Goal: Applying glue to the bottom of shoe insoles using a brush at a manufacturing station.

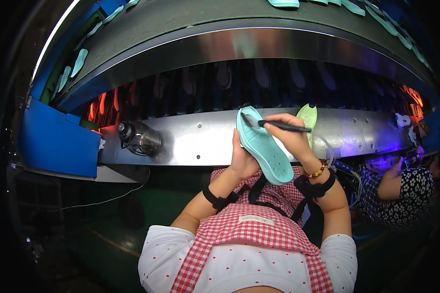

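Note:
My left hand is closed around the left edge of a turquoise shoe sole, which is tilted above the metal ledge with its inner face up. Small holes dot the end nearest me. In my right hand is a slim black-handled brush, gripped between the fingers. Its head lies against the inner face of the sole near the far end. Behind my right hand, a pale green sole sits on the ledge, partly covered by the hand.
A dark, shiny jug stands on the metal ledge to the left. Beyond it runs a dark conveyor belt carrying several turquoise soles. Red-glowing pieces show in the recess beneath. Another person works at the right.

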Tool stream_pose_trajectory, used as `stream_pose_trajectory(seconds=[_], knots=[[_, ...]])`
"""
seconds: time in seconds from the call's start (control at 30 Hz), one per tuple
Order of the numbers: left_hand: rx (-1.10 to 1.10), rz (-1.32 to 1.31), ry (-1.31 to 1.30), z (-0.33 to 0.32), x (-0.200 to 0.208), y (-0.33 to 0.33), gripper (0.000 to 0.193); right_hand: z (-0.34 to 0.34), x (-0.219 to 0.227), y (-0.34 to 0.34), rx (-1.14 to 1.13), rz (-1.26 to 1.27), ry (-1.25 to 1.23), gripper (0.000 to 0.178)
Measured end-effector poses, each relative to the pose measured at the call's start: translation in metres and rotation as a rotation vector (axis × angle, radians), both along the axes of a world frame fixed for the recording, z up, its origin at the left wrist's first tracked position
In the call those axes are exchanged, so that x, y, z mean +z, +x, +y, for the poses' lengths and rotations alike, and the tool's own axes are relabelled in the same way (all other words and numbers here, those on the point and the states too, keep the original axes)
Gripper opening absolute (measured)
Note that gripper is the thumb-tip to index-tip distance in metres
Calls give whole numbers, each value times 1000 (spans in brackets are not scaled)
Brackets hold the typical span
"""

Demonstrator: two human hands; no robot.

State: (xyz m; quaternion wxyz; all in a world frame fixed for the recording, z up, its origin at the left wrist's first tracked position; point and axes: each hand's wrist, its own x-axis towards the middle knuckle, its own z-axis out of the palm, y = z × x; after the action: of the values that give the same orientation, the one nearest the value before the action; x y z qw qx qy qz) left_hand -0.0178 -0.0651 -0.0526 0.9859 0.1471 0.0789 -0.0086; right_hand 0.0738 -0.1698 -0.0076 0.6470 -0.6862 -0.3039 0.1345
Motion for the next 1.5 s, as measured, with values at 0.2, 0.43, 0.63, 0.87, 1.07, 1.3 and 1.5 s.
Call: stream_pose_trajectory(seconds=[0.2,0.43,0.63,0.87,1.07,1.3,1.5], knots=[[27,-120,139,34,-9,6,78,-20,18,-29,176,-498,-116,19],[-61,-67,146,30,17,0,87,-45,46,-16,253,-27,-104,19],[-83,-165,-165,16,30,6,78,-28,53,-19,323,-177,0,18],[-34,-127,129,20,43,7,78,-36,55,-14,268,-45,37,20],[289,2,270,26,56,20,84,-48,62,-16,237,-45,15,22],[461,-185,350,42,69,19,85,-52,67,-18,527,-161,61,21],[462,-243,348,49,79,18,88,-48,62,-23,405,-256,-7,20]])
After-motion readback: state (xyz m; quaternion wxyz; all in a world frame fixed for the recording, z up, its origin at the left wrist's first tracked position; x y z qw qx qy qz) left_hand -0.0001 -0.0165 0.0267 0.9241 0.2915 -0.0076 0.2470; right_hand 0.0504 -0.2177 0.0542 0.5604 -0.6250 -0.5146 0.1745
